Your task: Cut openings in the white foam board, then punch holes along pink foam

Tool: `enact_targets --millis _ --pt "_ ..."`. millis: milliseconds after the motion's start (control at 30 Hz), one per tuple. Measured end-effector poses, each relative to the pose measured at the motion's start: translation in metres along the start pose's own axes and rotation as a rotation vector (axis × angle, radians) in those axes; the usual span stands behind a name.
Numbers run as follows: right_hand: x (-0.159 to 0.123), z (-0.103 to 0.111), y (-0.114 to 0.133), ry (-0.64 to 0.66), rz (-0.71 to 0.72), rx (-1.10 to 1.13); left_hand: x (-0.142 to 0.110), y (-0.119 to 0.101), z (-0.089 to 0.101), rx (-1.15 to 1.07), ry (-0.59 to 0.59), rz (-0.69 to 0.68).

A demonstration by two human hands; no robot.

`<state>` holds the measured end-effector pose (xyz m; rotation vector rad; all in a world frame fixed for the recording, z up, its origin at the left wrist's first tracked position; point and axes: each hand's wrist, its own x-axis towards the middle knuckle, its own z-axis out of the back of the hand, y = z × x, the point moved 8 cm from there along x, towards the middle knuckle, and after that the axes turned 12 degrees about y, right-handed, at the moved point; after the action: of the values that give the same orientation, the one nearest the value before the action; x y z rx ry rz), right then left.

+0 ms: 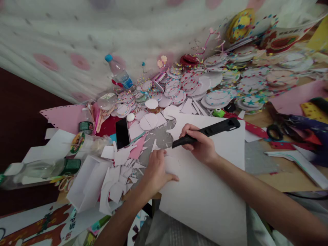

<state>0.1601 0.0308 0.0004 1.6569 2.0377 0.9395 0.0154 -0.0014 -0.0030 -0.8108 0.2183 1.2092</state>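
A large white board point(212, 194) lies over the table edge with its near end reaching toward my lap. My right hand point(198, 143) is closed around a black utility knife point(217, 127), whose tip points left and down at the board's left edge. Pressing on that same edge, my left hand point(159, 171) has its thumb stretched to the right and its other fingers bent. Between the hands, a faint round outline point(173, 165) shows on the board. A curved notch is cut out of the board's upper left corner. The knife's blade is barely visible.
White offcuts point(120, 181) heap up on the left beside a phone point(122, 133). Decorated white discs point(189, 83) in stacks fill the back. Several bottles point(119, 71) stand or lie at the left. Scissors point(275, 131) and a red strip point(256, 130) lie right.
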Motion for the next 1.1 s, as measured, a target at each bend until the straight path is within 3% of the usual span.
enact_targets --millis 367,1100 --pt "0.0 0.002 0.0 -0.042 -0.019 -0.015 0.003 -0.003 0.006 0.005 -0.022 -0.017" --pt "0.001 0.004 -0.001 -0.03 -0.017 -0.02 0.008 -0.009 0.002 0.137 0.072 -0.099"
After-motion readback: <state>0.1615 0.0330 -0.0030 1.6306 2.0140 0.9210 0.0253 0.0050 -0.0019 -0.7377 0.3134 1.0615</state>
